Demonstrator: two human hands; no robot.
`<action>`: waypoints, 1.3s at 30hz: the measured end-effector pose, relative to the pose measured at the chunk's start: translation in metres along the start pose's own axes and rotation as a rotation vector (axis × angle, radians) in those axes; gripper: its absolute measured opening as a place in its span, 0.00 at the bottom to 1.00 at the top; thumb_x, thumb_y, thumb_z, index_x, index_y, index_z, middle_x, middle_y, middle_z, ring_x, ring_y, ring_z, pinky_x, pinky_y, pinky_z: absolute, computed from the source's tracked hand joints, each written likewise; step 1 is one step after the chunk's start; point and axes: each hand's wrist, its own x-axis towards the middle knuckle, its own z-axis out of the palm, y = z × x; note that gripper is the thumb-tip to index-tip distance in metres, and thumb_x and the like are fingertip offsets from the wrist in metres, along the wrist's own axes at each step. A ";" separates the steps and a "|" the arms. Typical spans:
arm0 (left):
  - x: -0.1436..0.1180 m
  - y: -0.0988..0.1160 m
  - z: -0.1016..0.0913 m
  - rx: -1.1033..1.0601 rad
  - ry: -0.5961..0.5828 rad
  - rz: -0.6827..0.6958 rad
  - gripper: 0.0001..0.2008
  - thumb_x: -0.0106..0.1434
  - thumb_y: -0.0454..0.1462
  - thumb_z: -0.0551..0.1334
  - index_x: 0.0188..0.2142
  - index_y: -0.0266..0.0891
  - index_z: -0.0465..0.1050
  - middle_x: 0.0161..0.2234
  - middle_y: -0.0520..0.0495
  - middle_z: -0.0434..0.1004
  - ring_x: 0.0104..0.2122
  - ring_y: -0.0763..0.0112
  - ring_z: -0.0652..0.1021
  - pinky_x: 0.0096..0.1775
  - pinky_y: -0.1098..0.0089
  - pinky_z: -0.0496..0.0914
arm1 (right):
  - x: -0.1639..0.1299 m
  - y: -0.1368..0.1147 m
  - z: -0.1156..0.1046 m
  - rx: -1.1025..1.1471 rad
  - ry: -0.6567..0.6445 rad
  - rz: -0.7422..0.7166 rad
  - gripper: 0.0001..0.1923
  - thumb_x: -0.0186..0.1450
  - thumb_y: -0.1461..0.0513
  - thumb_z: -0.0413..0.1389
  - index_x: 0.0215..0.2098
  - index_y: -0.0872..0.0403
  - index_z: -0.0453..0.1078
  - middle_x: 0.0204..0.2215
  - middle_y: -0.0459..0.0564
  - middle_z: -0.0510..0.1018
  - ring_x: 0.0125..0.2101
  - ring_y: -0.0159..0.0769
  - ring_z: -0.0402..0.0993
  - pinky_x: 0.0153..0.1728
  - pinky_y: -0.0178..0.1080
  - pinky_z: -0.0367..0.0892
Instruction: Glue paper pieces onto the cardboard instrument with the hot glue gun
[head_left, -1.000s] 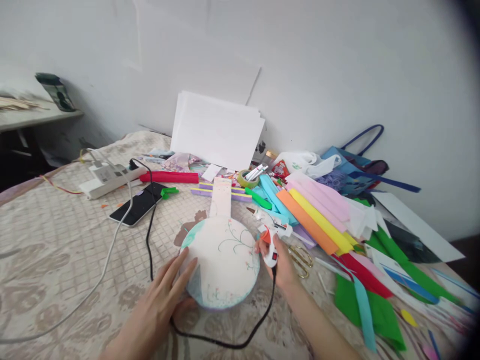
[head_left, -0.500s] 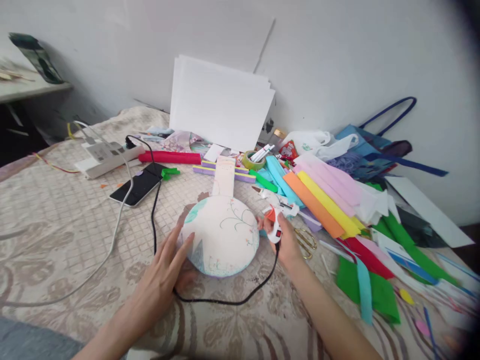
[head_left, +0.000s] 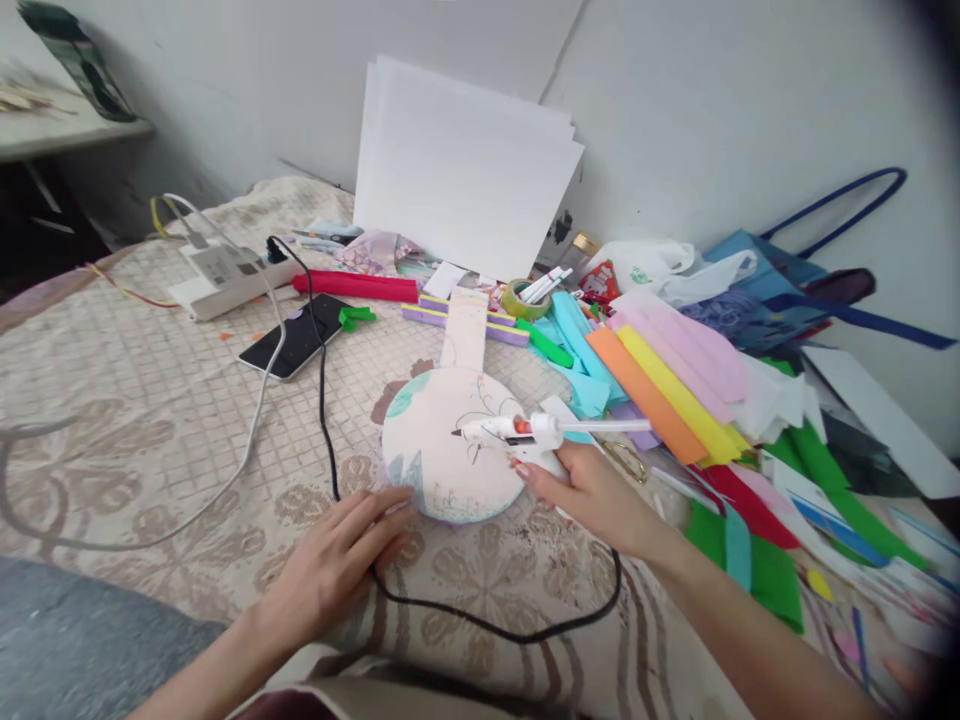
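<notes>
My right hand (head_left: pixel 581 490) is wrapped round the handle of a white hot glue gun (head_left: pixel 540 432), its dark nozzle pointing left over a round white board (head_left: pixel 442 475). A glue stick (head_left: pixel 611 426) pokes out of the gun's back end. The board bears drawn vines, flowers and blue-green patches. A white strip (head_left: pixel 465 335) extends from its far side across purple and yellow foam bars (head_left: pixel 506 333). My left hand (head_left: pixel 337 555) lies with fingers stretched out, their tips at the board's lower left edge. The thumb is mostly hidden.
A black cord (head_left: pixel 517 637) loops in front of the board. Left are a phone (head_left: pixel 292 340) and a power strip (head_left: pixel 225 285). On the right lie coloured crepe papers (head_left: pixel 645 395), scissors (head_left: pixel 626 462) and green felt (head_left: pixel 765 580). White boards (head_left: pixel 465 165) lean on the wall.
My right hand has turned the glue gun and brought its nozzle leftward over the board. My left hand has drawn back slightly toward the board's lower edge. The camera view has shifted.
</notes>
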 end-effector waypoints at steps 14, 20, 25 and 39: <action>0.004 -0.001 0.004 -0.019 -0.024 -0.009 0.15 0.68 0.30 0.51 0.51 0.37 0.68 0.49 0.42 0.73 0.42 0.66 0.73 0.43 0.65 0.71 | 0.038 -0.035 -0.007 -0.186 -0.140 -0.144 0.17 0.65 0.57 0.51 0.50 0.55 0.69 0.41 0.51 0.79 0.39 0.42 0.75 0.40 0.39 0.65; 0.005 0.000 0.001 0.034 -0.015 -0.011 0.15 0.69 0.32 0.50 0.52 0.38 0.68 0.49 0.43 0.74 0.45 0.66 0.74 0.44 0.68 0.71 | 0.038 -0.041 -0.010 -0.184 -0.128 -0.096 0.14 0.65 0.57 0.51 0.44 0.56 0.72 0.34 0.51 0.80 0.34 0.40 0.76 0.35 0.37 0.67; 0.005 -0.002 -0.002 0.050 -0.009 0.021 0.17 0.69 0.31 0.47 0.52 0.39 0.68 0.48 0.45 0.75 0.45 0.69 0.75 0.45 0.72 0.71 | 0.032 -0.039 -0.020 -0.154 -0.135 0.009 0.16 0.66 0.55 0.50 0.44 0.56 0.69 0.23 0.46 0.75 0.20 0.33 0.71 0.23 0.33 0.65; 0.002 -0.005 0.009 -0.008 -0.097 -0.014 0.16 0.69 0.31 0.50 0.54 0.38 0.66 0.51 0.42 0.73 0.45 0.65 0.75 0.41 0.67 0.74 | 0.046 -0.043 -0.018 -0.147 -0.227 -0.032 0.16 0.65 0.55 0.50 0.45 0.56 0.69 0.21 0.45 0.74 0.16 0.30 0.69 0.19 0.33 0.62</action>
